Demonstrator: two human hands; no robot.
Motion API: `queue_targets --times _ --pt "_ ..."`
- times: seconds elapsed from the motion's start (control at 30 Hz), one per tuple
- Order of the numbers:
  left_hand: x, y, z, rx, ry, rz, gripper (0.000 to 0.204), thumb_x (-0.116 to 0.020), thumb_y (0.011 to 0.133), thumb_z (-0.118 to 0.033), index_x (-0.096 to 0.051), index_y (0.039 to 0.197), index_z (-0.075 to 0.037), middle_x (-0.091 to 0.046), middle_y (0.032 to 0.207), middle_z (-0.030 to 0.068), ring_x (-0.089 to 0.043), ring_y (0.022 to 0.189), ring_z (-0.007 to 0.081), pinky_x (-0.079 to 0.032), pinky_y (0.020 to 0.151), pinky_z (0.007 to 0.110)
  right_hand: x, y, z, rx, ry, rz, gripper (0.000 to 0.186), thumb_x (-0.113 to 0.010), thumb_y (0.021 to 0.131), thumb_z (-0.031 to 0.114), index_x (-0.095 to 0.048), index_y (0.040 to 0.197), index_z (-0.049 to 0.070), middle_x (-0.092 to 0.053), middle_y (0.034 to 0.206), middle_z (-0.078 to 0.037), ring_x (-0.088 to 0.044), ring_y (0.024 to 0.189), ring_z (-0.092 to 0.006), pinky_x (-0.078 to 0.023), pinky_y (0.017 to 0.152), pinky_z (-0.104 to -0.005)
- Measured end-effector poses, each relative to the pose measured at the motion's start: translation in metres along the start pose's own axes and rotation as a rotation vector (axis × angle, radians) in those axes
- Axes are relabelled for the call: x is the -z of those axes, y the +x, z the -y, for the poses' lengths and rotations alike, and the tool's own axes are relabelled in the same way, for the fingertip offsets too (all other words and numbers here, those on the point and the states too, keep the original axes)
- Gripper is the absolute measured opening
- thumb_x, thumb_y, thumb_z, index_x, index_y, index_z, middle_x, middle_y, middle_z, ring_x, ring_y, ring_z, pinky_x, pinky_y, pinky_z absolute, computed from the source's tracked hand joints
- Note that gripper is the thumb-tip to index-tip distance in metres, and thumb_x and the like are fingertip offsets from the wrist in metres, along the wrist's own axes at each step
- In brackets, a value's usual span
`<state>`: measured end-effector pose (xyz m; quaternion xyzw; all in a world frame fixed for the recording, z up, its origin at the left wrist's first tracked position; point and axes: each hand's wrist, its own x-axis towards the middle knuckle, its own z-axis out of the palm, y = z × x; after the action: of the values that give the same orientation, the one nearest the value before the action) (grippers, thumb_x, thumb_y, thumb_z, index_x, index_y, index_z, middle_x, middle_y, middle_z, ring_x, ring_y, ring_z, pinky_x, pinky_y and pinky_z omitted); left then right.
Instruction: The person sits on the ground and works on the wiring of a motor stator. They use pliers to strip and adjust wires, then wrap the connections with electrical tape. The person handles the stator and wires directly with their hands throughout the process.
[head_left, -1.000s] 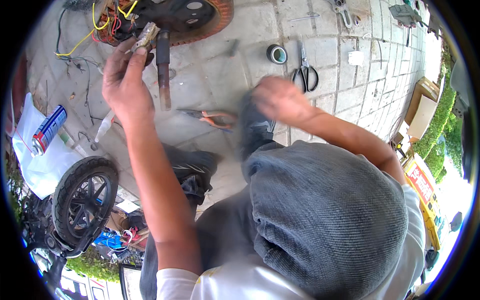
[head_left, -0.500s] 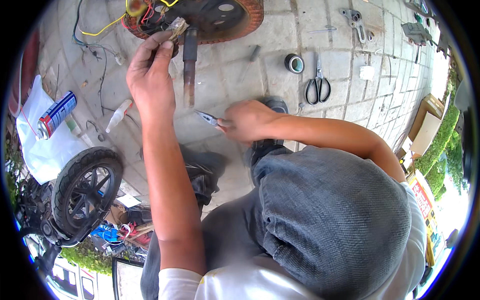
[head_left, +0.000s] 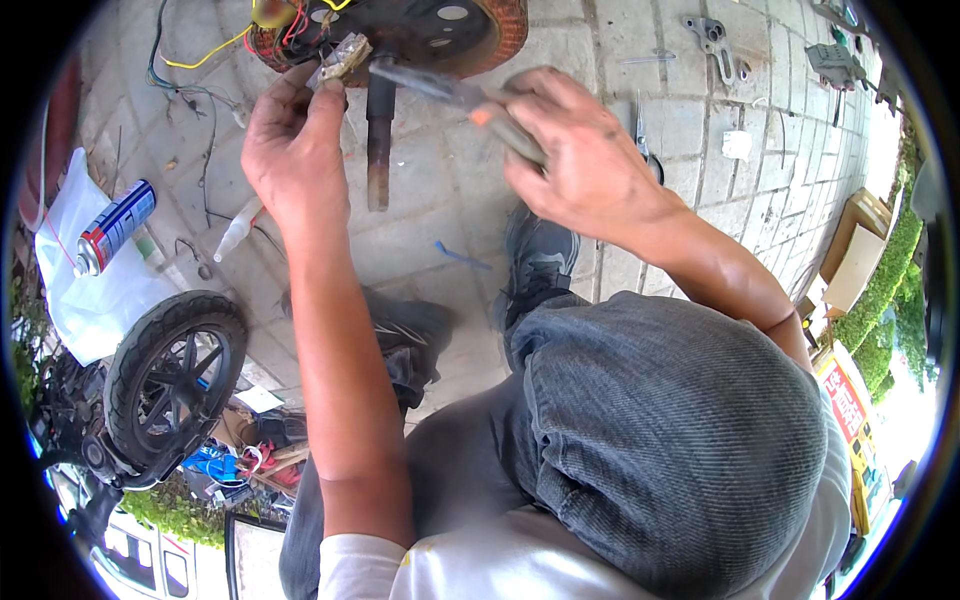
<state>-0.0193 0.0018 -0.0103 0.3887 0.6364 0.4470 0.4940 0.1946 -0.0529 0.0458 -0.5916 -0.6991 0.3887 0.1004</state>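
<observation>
In front of the wheel (head_left: 490,40), which has a rust-red tyre and a dark hub, my left hand (head_left: 300,140) pinches a small pale block-shaped part (head_left: 346,57) by its lower end. Thin wires hang by the hub behind it; I cannot make out whether they join the part. My right hand (head_left: 585,150) grips a pair of pliers (head_left: 425,83), blurred by motion, its jaws pointing left toward the part but apart from it. Between the hands a grey axle shaft (head_left: 379,135) sticks out from the hub. The black-handled scissors (head_left: 641,125) are partly hidden behind my right hand.
A spray can (head_left: 118,225) lies on a white plastic bag (head_left: 75,300) at left, by a white bottle (head_left: 238,230). Below stands a small black wheel (head_left: 172,385). A blue strip (head_left: 460,256) lies on the paving near my shoe (head_left: 540,255). Metal brackets (head_left: 712,45) lie far right.
My right hand has risen with the pliers from near my shoe toward the part, and now covers the black tape roll. The blue strip now shows on the paving. My left hand has shifted slightly.
</observation>
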Motion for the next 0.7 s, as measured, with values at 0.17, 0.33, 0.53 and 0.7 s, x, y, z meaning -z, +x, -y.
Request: queue_targets --times 0.17,0.33,0.53,0.7 --pt "-0.002 -0.002 -0.009 -0.056 0.05 -0.047 0.028 -0.067 0.083 0.0 -0.064 0.109 0.008 -0.059 0.079 -0.0004 -0.05 0.068 0.0042 -0.04 0.059 0.018 -0.005 0.022 0.012 0.059 -0.334 -0.111 0.039 -0.059 0.078 0.008 -0.061 0.117 0.007 -0.056 0.128 -0.009 -0.052 0.115 -0.0297 -0.044 0.101 -0.0391" --pt "-0.001 -0.004 -0.014 -0.079 0.222 -0.031 0.029 -0.068 0.085 -0.003 -0.065 0.112 0.008 -0.067 0.092 0.0072 -0.059 0.08 0.0095 -0.048 0.073 0.022 -0.013 0.025 0.014 0.064 -0.327 -0.092 0.037 -0.059 0.08 0.012 -0.061 0.117 0.009 -0.057 0.126 -0.009 -0.054 0.113 -0.0291 -0.045 0.1 -0.0387" --pt "-0.003 -0.006 -0.018 -0.046 0.2 -0.047 0.03 -0.068 0.084 -0.003 -0.065 0.112 0.008 -0.067 0.091 0.0076 -0.06 0.079 0.0104 -0.048 0.072 0.022 -0.018 0.026 0.015 0.051 -0.279 -0.044 0.037 -0.063 0.08 0.015 -0.061 0.116 0.011 -0.059 0.12 -0.011 -0.058 0.104 -0.0314 -0.049 0.092 -0.04" --pt "-0.009 -0.008 -0.019 0.031 -0.032 -0.03 0.031 -0.068 0.085 -0.006 -0.063 0.112 0.009 -0.067 0.093 0.0092 -0.062 0.081 0.0149 -0.05 0.076 0.026 -0.025 0.031 0.008 0.132 -0.165 -0.186 0.019 -0.062 0.083 0.019 -0.069 0.092 0.005 -0.065 0.08 -0.018 -0.066 0.075 -0.0342 -0.055 0.069 -0.0432"
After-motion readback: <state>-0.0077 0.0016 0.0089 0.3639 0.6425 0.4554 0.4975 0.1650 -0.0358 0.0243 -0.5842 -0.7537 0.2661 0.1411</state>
